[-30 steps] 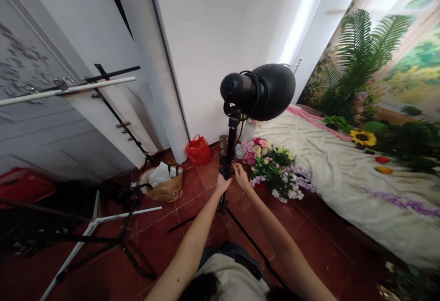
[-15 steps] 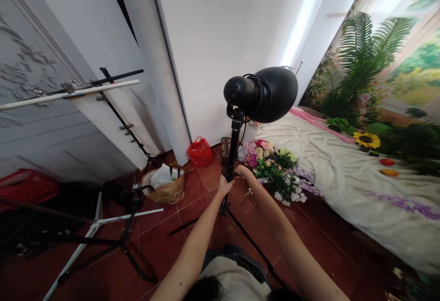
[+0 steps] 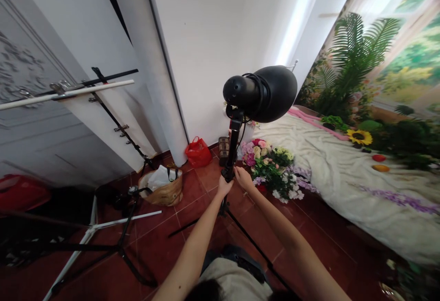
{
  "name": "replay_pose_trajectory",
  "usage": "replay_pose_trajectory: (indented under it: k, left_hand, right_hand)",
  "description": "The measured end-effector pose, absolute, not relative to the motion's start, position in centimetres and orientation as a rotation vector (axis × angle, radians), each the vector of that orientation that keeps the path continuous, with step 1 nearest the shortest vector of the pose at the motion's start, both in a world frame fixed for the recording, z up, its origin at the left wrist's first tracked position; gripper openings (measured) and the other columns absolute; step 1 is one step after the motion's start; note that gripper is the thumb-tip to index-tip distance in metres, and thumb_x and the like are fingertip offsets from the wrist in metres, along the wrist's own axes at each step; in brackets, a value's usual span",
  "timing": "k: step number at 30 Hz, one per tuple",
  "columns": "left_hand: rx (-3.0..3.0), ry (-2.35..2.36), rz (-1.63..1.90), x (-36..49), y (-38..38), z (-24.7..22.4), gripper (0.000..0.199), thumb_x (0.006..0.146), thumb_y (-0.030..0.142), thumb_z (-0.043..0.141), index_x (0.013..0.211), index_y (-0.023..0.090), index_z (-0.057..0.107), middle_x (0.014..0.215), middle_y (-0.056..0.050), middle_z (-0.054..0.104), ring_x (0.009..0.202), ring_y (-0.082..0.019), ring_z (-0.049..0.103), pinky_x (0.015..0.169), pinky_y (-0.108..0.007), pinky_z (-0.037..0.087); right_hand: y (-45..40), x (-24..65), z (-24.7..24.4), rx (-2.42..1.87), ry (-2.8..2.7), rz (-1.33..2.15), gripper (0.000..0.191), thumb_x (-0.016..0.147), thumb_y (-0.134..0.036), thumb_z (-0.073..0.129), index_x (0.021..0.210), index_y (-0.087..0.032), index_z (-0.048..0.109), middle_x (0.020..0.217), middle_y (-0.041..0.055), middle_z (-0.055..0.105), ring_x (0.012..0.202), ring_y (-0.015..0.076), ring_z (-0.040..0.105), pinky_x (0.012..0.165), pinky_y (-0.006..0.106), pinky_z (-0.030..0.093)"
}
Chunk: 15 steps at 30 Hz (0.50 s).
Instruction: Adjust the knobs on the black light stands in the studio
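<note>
A black studio light [image 3: 261, 93] with a wide reflector and a coiled cable sits on top of a black light stand [image 3: 234, 142] in front of me. My left hand [image 3: 225, 185] is closed around the stand's pole just below a joint collar. At the right side of the same collar is my right hand [image 3: 243, 179], its fingers bent against the pole; the fingertips are partly hidden. Below my hands the stand's legs [image 3: 249, 236] spread over the red tiled floor [image 3: 195, 195].
A woven basket [image 3: 168, 193], red bag [image 3: 198, 153] and small chest [image 3: 223, 149] stand near the wall. Artificial flowers [image 3: 264, 154] lie beside a cloth-covered platform [image 3: 330, 168] on the right. Another stand [image 3: 120, 246] and a clamped backdrop bar [image 3: 103, 87] occupy the left.
My right hand has turned at the wrist beside the collar, and its back shows more. The background has shifted slightly left in view; the light and my left hand stay almost the same.
</note>
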<state>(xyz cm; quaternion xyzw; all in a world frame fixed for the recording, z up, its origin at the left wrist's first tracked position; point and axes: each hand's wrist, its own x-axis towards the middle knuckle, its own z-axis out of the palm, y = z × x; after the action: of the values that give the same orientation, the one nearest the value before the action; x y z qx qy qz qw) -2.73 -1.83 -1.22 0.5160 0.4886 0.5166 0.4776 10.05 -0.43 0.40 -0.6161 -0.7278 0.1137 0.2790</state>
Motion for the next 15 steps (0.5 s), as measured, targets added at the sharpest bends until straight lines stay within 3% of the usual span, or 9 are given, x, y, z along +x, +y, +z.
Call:
replay_pose_trajectory:
  k: [7,15]
  left_hand:
    - [1.285,1.188,1.241,-2.9,-1.8,-1.2,0.024,0.058,0.000,0.062,0.077,0.015,0.062,0.086,-0.007,0.069,0.097,-0.023,0.062,0.094,-0.043,0.045]
    - [1.296,1.160,1.201,-3.4,-1.3,-1.4,0.028,0.058,0.001,0.062,0.082,0.016,0.062,0.090,-0.007,0.069,0.101,-0.022,0.061,0.095,-0.041,0.044]
  right_hand:
    - [-0.9,9.5,-1.4,-1.636,-1.914,0.271,0.050,0.096,-0.033,0.014,0.088,-0.017,0.061,0.075,0.0087,0.059,0.075,0.0183,0.055,0.075,0.028,0.041]
    - [0.5,9.3,-1.8,-1.738,-1.916,0.272,0.054,0.096,-0.032,0.015,0.074,-0.016,0.061,0.074,0.0117,0.061,0.072,0.0184,0.058,0.074,0.029,0.042]
